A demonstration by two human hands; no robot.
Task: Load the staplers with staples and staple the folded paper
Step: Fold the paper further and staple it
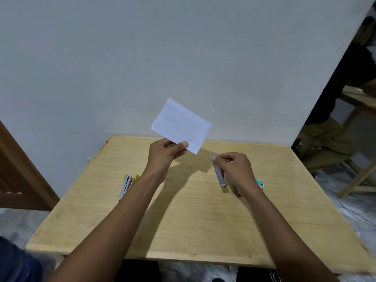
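**Forearms out, paper and stapler just apart**

Reaching over the table's [193,220] near edge, the left hand [166,152] pinches the folded paper [181,125] by its lower edge, raised above the far edge. The right hand [234,165] curls round a grey stapler [219,176], whose long axis runs back toward the near edge. The paper lies up-left of those fingertips. A yellow stapler [127,185] lies open toward the left edge. The green staple box [260,183] sits toward the right edge, its label unreadable.

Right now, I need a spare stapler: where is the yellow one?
The yellow stapler lies on the wooden table, left side of the head view, beside the left forearm.
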